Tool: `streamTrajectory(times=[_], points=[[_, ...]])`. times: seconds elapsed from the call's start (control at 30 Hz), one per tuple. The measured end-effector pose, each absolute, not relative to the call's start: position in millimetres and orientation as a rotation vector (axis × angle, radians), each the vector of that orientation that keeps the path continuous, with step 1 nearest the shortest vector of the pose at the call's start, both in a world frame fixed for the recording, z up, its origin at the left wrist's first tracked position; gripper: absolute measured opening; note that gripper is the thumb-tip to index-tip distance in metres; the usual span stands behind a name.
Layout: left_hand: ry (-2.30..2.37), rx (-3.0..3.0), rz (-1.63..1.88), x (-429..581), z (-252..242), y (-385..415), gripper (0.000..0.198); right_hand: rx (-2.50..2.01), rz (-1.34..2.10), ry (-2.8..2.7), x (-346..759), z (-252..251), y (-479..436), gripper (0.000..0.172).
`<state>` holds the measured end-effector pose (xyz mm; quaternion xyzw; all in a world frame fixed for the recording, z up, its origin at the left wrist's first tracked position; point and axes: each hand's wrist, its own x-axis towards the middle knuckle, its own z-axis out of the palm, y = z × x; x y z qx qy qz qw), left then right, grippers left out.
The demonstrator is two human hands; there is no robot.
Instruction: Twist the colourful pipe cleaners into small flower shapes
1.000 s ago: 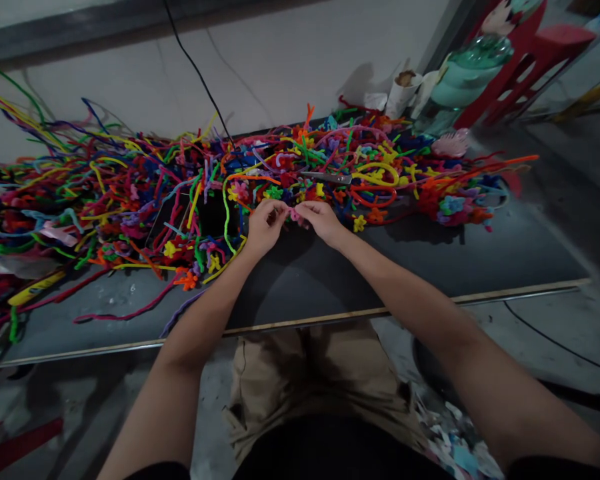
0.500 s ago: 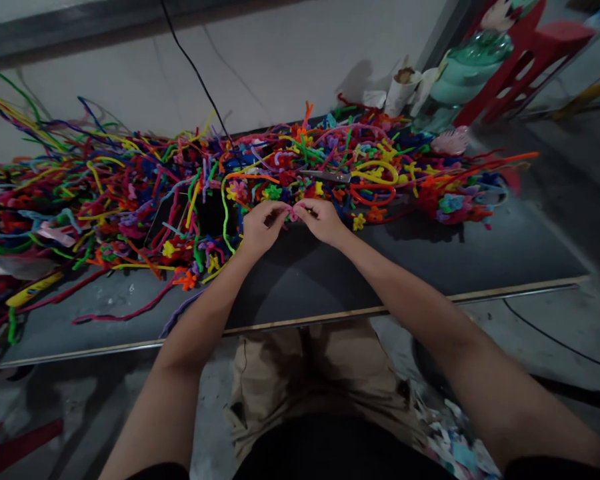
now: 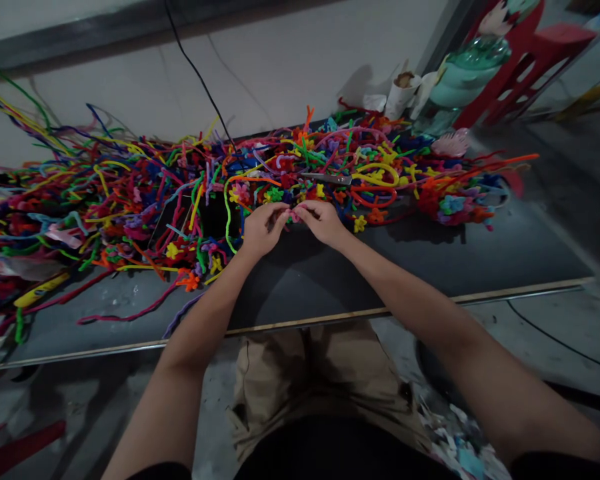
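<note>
Between my fingertips is a small pink pipe cleaner piece (image 3: 294, 217), bent into loops and mostly covered by the fingers. My left hand (image 3: 265, 227) pinches it from the left, thumb against forefinger. From the other side my right hand (image 3: 322, 222) grips it the same way, so the two hands nearly meet. Both are just above the dark table (image 3: 300, 280), at the front of a heap of coloured pipe cleaners (image 3: 145, 187). Scissors with yellow and orange handles (image 3: 375, 177) lie on the heap beyond my right hand.
A bundle of pipe cleaner flowers (image 3: 450, 200) lies on the right of the table. Behind it stand a teal see-through bottle (image 3: 450, 83) and a white cup (image 3: 403, 93). A yellow-handled tool (image 3: 40, 290) lies at left. A black cord (image 3: 200, 73) hangs down into the heap.
The pink pipe cleaner piece has turned slightly between my fingertips, its loop now less visible. Both hands stay in nearly the same place; the view has shifted a little.
</note>
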<state>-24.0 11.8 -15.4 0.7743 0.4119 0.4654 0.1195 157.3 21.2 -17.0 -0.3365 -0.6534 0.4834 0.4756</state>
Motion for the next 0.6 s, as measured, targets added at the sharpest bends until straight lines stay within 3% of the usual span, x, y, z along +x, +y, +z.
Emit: streamTrajectory(times=[0.1, 0.2, 0.47, 0.6], points=[[1.152, 1.977, 1.249, -17.3, -18.2, 15.0, 0.038, -0.882, 0.706, -1.768, 162.3, -20.1, 24.1, 0.043], [1.112, 1.881, 1.242, -14.0, -19.9, 17.6, 0.031, -0.869, 0.688, -1.811, 162.8, -21.3, 24.9, 0.041], [0.987, 2.293, 1.619, -14.7, -11.5, 9.1, 0.022, -0.603, 2.046, -1.333, 157.0, -14.3, 24.5, 0.037], [1.063, 2.335, 1.671, -17.0, -15.5, 8.9, 0.023, -0.561, 2.024, -1.282, 156.0, -15.5, 23.4, 0.040]])
